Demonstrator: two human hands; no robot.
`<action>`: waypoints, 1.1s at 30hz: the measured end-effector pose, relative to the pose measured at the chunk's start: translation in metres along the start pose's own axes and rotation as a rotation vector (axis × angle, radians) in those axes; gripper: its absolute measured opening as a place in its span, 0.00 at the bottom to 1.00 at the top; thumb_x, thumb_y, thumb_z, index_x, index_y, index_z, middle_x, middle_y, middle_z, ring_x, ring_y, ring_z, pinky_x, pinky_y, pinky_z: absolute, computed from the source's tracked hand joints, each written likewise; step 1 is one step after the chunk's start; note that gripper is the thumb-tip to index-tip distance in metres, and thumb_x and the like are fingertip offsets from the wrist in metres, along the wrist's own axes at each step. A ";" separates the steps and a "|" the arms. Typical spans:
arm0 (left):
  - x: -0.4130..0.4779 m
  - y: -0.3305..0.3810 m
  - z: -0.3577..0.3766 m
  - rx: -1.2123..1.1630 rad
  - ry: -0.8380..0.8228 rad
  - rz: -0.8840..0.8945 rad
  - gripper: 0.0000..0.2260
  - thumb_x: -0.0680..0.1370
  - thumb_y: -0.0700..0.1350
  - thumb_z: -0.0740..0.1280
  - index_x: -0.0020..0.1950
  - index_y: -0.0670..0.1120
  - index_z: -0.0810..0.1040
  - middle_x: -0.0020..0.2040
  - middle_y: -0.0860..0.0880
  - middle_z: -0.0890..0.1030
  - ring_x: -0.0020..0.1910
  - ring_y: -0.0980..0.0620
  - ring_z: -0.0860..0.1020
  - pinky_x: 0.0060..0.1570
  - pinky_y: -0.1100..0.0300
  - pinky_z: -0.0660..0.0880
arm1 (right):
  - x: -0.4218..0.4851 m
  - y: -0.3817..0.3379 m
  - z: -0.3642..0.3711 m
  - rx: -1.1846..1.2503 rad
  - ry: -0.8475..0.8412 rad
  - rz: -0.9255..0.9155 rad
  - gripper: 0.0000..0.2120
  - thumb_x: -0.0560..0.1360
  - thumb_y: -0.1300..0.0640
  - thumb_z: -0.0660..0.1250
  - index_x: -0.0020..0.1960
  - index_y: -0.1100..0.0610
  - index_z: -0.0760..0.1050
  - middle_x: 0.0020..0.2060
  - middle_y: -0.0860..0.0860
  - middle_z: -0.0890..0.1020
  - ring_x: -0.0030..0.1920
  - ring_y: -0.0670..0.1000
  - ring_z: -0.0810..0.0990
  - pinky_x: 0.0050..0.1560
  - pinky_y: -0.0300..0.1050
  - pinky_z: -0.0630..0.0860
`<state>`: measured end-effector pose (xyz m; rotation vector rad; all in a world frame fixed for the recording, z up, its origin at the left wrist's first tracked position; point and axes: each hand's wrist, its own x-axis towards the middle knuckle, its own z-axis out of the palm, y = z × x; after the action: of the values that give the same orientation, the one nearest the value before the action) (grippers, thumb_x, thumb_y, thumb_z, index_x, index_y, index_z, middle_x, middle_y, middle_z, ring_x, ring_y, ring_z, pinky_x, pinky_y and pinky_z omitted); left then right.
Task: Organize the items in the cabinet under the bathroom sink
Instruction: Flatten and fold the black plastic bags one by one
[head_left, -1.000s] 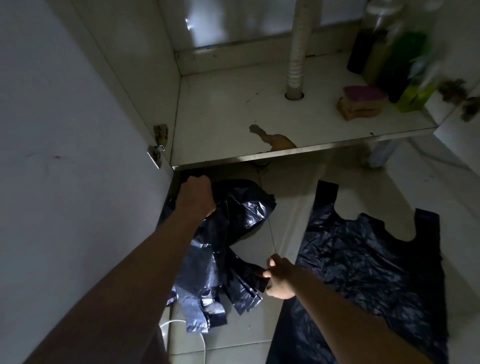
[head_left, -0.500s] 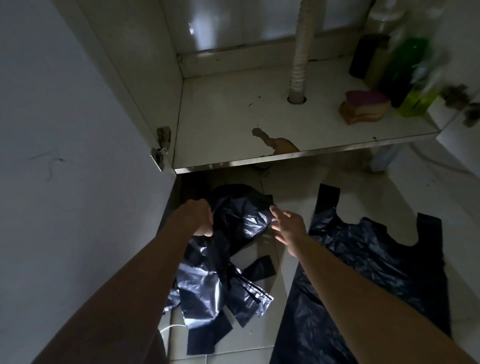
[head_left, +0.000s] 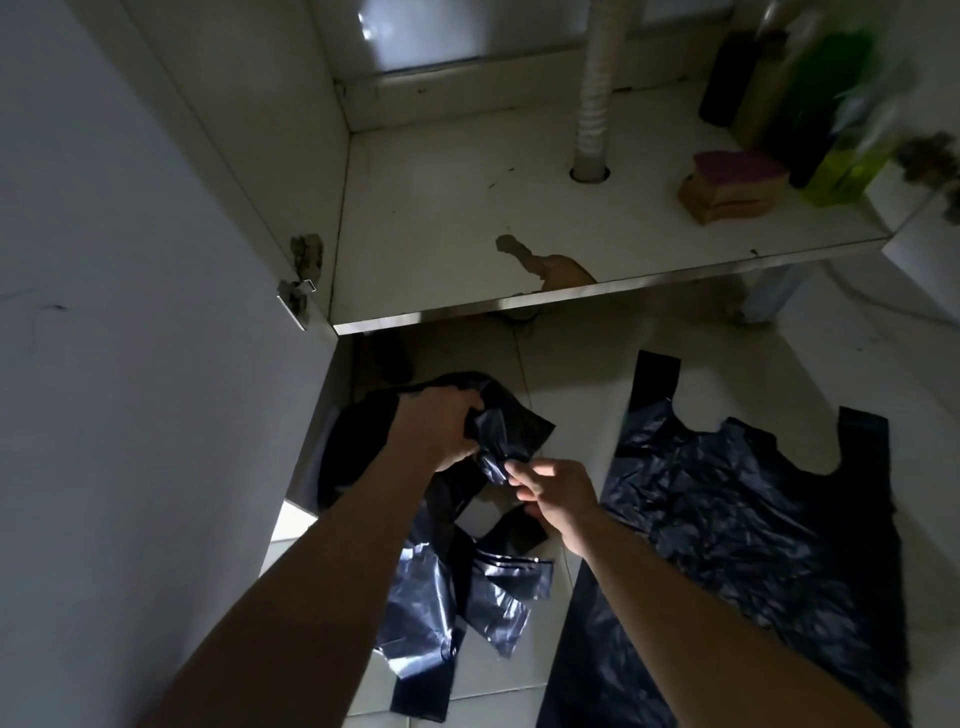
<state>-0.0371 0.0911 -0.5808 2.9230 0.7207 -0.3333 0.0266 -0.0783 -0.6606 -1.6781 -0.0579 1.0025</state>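
A crumpled black plastic bag hangs over the tiled floor below the open cabinet. My left hand grips its upper bunch, fingers curled round the plastic. My right hand pinches a fold of the same bag just right of the left hand. A second black bag lies spread flat on the floor to the right. The cabinet floor above is white with a chipped brown patch near its front edge.
The open cabinet door stands close on the left. A white drain hose enters the cabinet floor. Sponges and several bottles stand at the cabinet's right back. A second door edge shows at far right.
My right hand let go of the bag's lower end, rose toward the left hand and now pinches the bag beside it. My left hand dropped slightly, still holding the bunch.
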 end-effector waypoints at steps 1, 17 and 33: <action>0.000 0.000 0.003 0.004 0.040 -0.012 0.19 0.73 0.57 0.71 0.63 0.58 0.75 0.59 0.53 0.79 0.61 0.49 0.77 0.58 0.52 0.72 | -0.001 -0.003 -0.001 0.015 -0.010 0.005 0.13 0.73 0.50 0.75 0.47 0.60 0.81 0.40 0.52 0.85 0.40 0.50 0.83 0.36 0.38 0.76; 0.001 -0.010 -0.012 -0.160 0.307 -0.160 0.08 0.80 0.51 0.66 0.52 0.53 0.84 0.46 0.48 0.85 0.47 0.47 0.83 0.52 0.51 0.78 | -0.001 -0.023 0.005 0.047 -0.075 -0.070 0.03 0.76 0.56 0.72 0.48 0.53 0.79 0.47 0.53 0.85 0.47 0.50 0.86 0.49 0.46 0.80; -0.005 -0.015 0.008 -0.336 0.150 -0.024 0.11 0.75 0.51 0.70 0.57 0.55 0.81 0.47 0.54 0.84 0.47 0.53 0.82 0.51 0.56 0.79 | -0.004 -0.020 0.016 0.083 -0.032 -0.106 0.02 0.79 0.56 0.69 0.50 0.54 0.78 0.46 0.52 0.83 0.44 0.51 0.82 0.43 0.42 0.79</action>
<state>-0.0500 0.1006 -0.5877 2.6400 0.7493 0.0076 0.0224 -0.0606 -0.6422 -1.5671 -0.1231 0.9393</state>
